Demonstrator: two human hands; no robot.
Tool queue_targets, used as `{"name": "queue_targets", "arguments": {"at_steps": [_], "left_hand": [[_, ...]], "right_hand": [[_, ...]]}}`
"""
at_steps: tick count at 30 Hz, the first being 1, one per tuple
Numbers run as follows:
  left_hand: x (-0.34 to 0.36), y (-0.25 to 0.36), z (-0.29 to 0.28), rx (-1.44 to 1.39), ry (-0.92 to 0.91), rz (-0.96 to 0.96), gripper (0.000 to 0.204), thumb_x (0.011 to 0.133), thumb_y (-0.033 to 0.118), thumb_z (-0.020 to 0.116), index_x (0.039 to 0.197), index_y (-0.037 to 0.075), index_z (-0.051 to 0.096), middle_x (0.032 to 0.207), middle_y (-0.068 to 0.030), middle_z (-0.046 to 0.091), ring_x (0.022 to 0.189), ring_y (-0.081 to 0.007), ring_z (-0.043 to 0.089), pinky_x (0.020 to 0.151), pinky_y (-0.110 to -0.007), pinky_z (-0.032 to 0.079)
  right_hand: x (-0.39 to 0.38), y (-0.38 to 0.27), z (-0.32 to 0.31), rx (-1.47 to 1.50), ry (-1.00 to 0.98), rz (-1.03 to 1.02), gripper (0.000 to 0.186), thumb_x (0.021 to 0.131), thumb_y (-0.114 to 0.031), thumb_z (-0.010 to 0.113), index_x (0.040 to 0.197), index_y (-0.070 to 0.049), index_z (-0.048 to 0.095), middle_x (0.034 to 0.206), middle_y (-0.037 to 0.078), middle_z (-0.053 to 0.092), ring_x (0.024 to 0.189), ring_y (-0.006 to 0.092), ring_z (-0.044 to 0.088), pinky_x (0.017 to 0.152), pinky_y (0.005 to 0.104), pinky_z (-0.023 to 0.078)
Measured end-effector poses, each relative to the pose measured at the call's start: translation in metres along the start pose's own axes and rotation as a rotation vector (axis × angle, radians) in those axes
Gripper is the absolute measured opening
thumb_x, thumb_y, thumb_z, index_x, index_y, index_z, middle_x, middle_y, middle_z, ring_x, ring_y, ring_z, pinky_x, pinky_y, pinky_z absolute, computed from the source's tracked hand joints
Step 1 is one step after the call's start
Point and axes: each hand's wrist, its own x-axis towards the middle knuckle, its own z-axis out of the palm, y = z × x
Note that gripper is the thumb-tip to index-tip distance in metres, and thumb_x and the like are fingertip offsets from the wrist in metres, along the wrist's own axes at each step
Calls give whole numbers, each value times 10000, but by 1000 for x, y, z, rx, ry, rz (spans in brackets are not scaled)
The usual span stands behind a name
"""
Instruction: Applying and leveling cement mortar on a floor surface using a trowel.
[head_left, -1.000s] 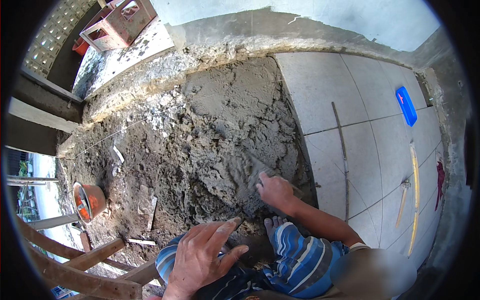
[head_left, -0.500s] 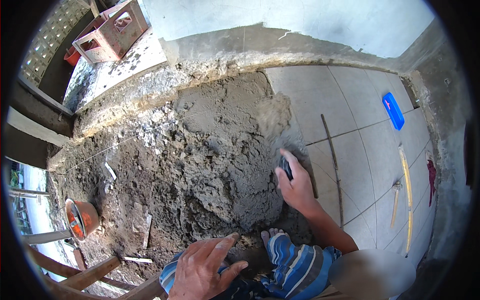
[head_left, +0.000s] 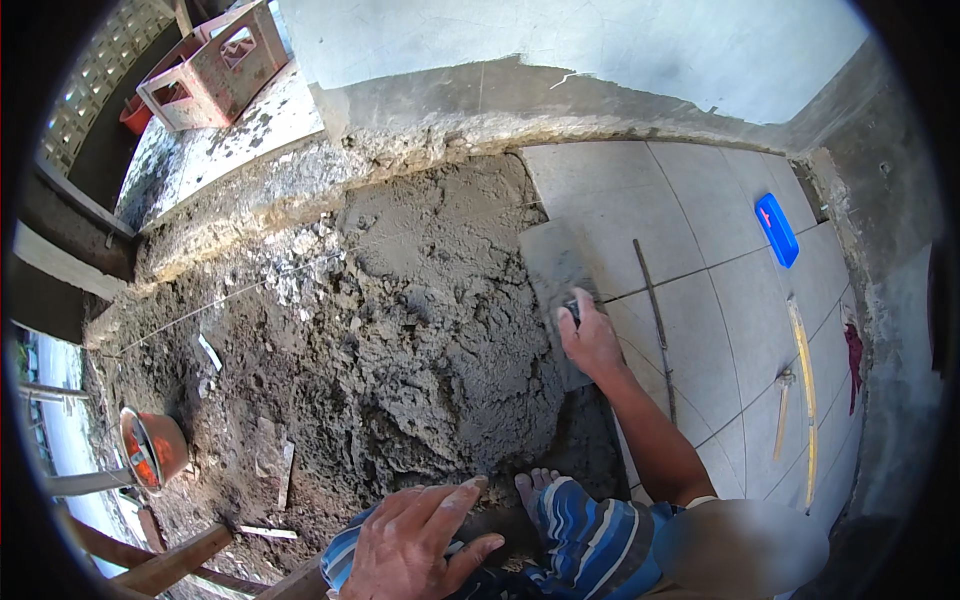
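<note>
My right hand (head_left: pixel 592 337) is closed round the dark handle of a flat rectangular plastering trowel (head_left: pixel 552 258). The grey blade lies along the seam between wet mortar (head_left: pixel 430 300) and the laid floor tiles (head_left: pixel 590 175), partly over the tile edge. The mortar is smoother toward the wall and lumpy closer to me. Over my bent knee in striped blue cloth rests my left hand (head_left: pixel 410 540), fingers stretched out and holding nothing. My bare foot (head_left: pixel 537 480) stands at the mortar's near edge.
A thin stick (head_left: pixel 655 325), a blue plastic box (head_left: pixel 777 230), a hammer (head_left: pixel 782 415) and a yellow ruler (head_left: pixel 803 400) lie on the tiles. A string (head_left: pixel 215 302) crosses the soil. To the left are an orange bucket (head_left: pixel 165 450) and wooden beams (head_left: pixel 175 560); a crate (head_left: pixel 215 75) stands at back left.
The trowel, blurred by motion over the mortar edge before, now shows clearly along the tile seam. My right hand has shifted slightly away from me. My left hand stays on the knee.
</note>
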Motion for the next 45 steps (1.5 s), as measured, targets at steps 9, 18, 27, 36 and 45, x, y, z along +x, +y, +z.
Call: {"name": "queue_targets", "arguments": {"at_steps": [9, 18, 27, 36, 45], "left_hand": [[11, -2, 7, 18, -53, -58, 568, 873, 311, 775, 1347, 55, 594, 1194, -200, 667, 1096, -400, 634, 927, -461, 524], [12, -4, 7, 45, -86, -89, 572, 872, 306, 782, 1345, 46, 592, 1210, -204, 667, 1089, -409, 639, 919, -475, 525], [16, -2, 9, 81, -126, -96, 575, 873, 323, 780, 1328, 24, 595, 1220, -211, 666, 1107, -414, 639, 914, -470, 532], [18, 2, 3, 94, -135, -184, 571, 875, 348, 780, 1324, 42, 601, 1219, -209, 668, 1101, -418, 642, 902, -473, 538], [24, -2, 9, 102, -169, -141, 574, 893, 331, 762, 1359, 53, 574, 1245, -213, 651, 1109, -418, 634, 907, -483, 532]], "right_hand": [[95, 16, 51, 43, -180, 105, 482, 1006, -400, 478, 1073, 55, 621, 1070, 342, 658, 1043, 523, 624, 910, 557, 501], [50, -9, 39, 49, -231, 110, 466, 992, -381, 500, 1117, 51, 617, 1072, 318, 677, 1047, 495, 641, 925, 554, 503], [82, -19, 61, 39, -217, -18, 500, 984, -372, 506, 1182, 75, 612, 1071, 342, 672, 1045, 494, 644, 935, 550, 506], [166, -11, 58, 32, -103, 81, 501, 981, -388, 486, 1144, 65, 625, 1114, 340, 662, 1081, 492, 636, 960, 534, 504], [156, -10, 57, 67, -101, 70, 544, 971, -404, 485, 1188, 78, 614, 1174, 320, 655, 1129, 488, 617, 998, 526, 483]]}}
